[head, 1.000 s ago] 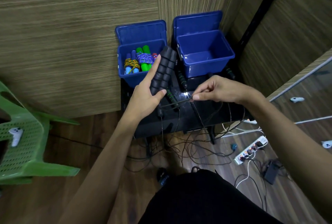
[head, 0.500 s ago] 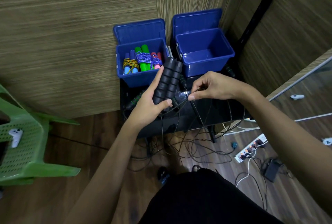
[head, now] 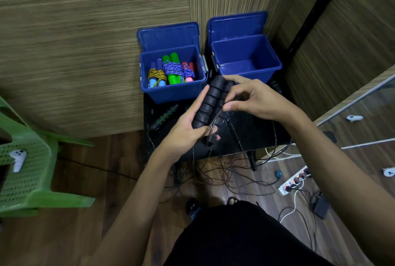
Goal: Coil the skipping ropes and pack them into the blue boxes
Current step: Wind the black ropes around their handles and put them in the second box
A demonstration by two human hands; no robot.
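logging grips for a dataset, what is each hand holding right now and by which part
Left hand grips the pair of black rope handles around their lower ends. Right hand pinches the thin black cord beside the handles.

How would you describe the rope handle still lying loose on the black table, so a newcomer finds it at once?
Start at the two open blue boxes against the wooden wall; the left box holds coiled coloured ropes. Just below its front edge, on the black table, lies a loose handle, angled, left of the left hand. It is black with green rings, unlike the plain black handles in that hand.
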